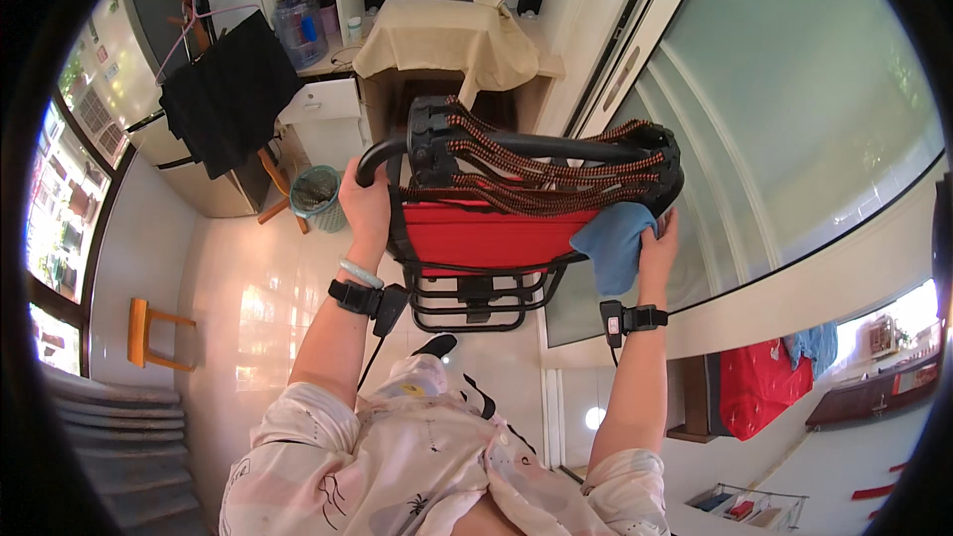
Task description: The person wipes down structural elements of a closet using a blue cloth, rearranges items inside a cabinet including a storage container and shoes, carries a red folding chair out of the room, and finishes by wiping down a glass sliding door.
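A black tubular-metal folding frame (473, 305) stands on the floor before me, with a red panel (484, 238) below its top. Black-and-orange elastic cords (551, 182) run in strands between the black fittings at the top. My left hand (365, 201) is wrapped around the curved end of the tube on the left. At the right end, my right hand (657, 246) grips a blue cloth (614, 246) that drapes over the corner of the frame. Part of the cloth hangs down beside the red panel. The fingers behind the cloth are partly hidden.
Close on the right is a frosted-glass sliding door (804, 89). A cloth-covered desk (447, 37) stands ahead. To the left are a green wastebasket (319, 197), a black garment (227, 93) on a hanger and a small wooden stool (160, 335).
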Demonstrator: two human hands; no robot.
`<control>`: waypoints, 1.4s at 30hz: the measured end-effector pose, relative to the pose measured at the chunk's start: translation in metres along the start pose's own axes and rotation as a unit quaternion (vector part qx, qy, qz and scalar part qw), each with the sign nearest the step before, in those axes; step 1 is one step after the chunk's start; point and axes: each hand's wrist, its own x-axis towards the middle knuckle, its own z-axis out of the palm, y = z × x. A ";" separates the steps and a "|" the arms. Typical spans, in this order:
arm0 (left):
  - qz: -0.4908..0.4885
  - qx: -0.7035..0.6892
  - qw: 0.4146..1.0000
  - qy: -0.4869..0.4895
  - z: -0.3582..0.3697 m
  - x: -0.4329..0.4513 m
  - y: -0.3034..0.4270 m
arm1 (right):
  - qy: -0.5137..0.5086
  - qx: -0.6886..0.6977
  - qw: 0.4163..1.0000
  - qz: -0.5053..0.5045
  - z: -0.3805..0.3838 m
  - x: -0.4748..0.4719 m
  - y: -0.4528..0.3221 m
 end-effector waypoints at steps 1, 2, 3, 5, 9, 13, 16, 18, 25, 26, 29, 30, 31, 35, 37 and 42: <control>0.010 -0.005 1.000 0.003 0.003 0.001 0.000 | 0.001 0.002 1.000 -0.004 0.002 0.004 0.000; 0.013 -0.007 1.000 0.005 0.006 0.002 0.000 | -0.003 -0.001 1.000 -0.013 0.004 0.009 0.001; 0.016 -0.004 1.000 0.012 0.006 0.002 0.005 | -0.010 -0.004 1.000 -0.019 0.006 0.012 0.003; 0.020 0.001 1.000 0.020 0.008 0.005 0.006 | -0.005 -0.001 1.000 -0.007 0.009 0.018 0.007; 0.007 0.006 1.000 0.012 0.016 0.020 0.000 | 0.010 -0.046 0.999 -0.028 0.011 0.031 0.015; 0.079 0.028 0.996 0.024 0.018 0.049 -0.018 | 0.005 -0.086 0.996 -0.035 0.017 0.033 0.004; 0.040 0.028 0.999 0.007 0.017 0.071 -0.027 | -0.006 -0.112 0.993 -0.046 0.024 0.032 -0.004; 0.018 0.004 1.000 -0.014 0.017 0.084 -0.033 | -0.017 -0.117 0.992 -0.050 0.029 0.030 -0.006; 0.031 0.017 0.998 -0.045 0.017 0.126 -0.041 | -0.002 -0.129 0.990 -0.049 0.055 0.029 -0.018; 0.030 0.018 0.998 -0.045 0.017 0.133 -0.043 | -0.003 -0.139 0.989 -0.045 0.059 0.028 -0.023; 0.047 0.016 0.997 -0.060 0.024 0.153 -0.041 | 0.000 -0.150 0.988 -0.044 0.066 0.026 -0.033; 0.036 0.008 0.997 -0.068 0.022 0.162 -0.042 | -0.003 -0.144 0.988 -0.049 0.071 0.024 -0.038; 0.024 -0.001 0.997 -0.078 0.021 0.173 -0.045 | -0.002 -0.144 0.988 -0.049 0.076 0.021 -0.044; 0.052 -0.004 0.995 -0.089 0.018 0.220 -0.073 | -0.012 -0.182 0.981 -0.061 0.094 -0.005 -0.064; 0.057 0.004 0.993 -0.107 0.015 0.246 -0.079 | -0.009 -0.198 0.978 -0.069 0.103 -0.025 -0.079; 0.023 -0.057 0.984 -0.167 0.004 0.302 -0.114 | -0.013 -0.210 0.976 -0.062 0.132 -0.080 -0.108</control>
